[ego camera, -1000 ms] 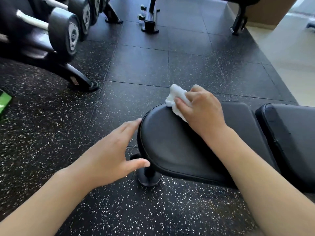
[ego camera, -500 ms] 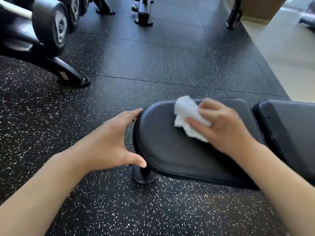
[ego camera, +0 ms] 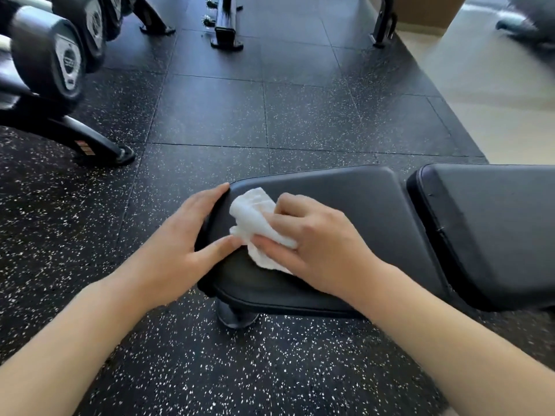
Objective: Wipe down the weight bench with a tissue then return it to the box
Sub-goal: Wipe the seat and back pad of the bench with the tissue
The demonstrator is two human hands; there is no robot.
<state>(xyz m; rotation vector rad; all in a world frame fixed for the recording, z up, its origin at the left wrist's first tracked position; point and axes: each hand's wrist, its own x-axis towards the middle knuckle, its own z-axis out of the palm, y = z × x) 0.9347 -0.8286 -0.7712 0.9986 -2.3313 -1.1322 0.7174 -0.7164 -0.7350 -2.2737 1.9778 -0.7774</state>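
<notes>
Fingers [ego camera: 271, 246] of the right hand [ego camera: 318, 250] are curled around a crumpled white tissue [ego camera: 255, 219], thumb underneath, pressing it onto the left, rounded end of the weight bench [ego camera: 345, 211] seat pad. The left hand [ego camera: 180, 244] is spread loosely with nothing gripped, its fingers laid along the pad's left edge and its thumb resting on the top surface just beside the tissue, which looks like bracing. The wiping step appears to be under way, with the bench's backrest pad [ego camera: 492, 229] at the right looking untouched by the tissue at this moment. To wipe well, the palm should flatten the tissue so more of it meets the vinyl, and strokes should run in overlapping lanes from the near edge to the far edge, then move right across the gap to the backrest pad. Thin paper is likely to bunch or tear under hard pressure, so a moderate, even push seems wise. No box is in view; only speckled rubber floor [ego camera: 210, 115] and a dumbbell rack [ego camera: 54, 61] at far left surround the bench.
</notes>
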